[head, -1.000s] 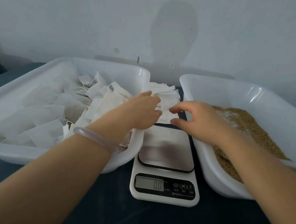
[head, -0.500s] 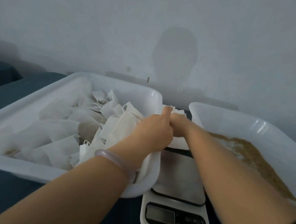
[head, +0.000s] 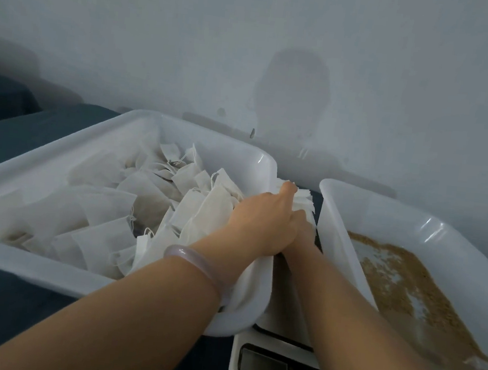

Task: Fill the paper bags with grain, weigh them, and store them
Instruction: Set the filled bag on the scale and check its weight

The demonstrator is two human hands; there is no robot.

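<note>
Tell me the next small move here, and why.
Probably lift a single bag off the stack of empty bags and carry it toward the grain tub. The left hand and right hand meet on that stack behind the scale, and no bag is visibly separated yet.

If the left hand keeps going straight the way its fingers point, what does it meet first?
The stack of empty paper bags. The left hand seems to touch it with its fingertips, though depth is unclear. Beyond the stack, only the wall lies in that line.
</note>
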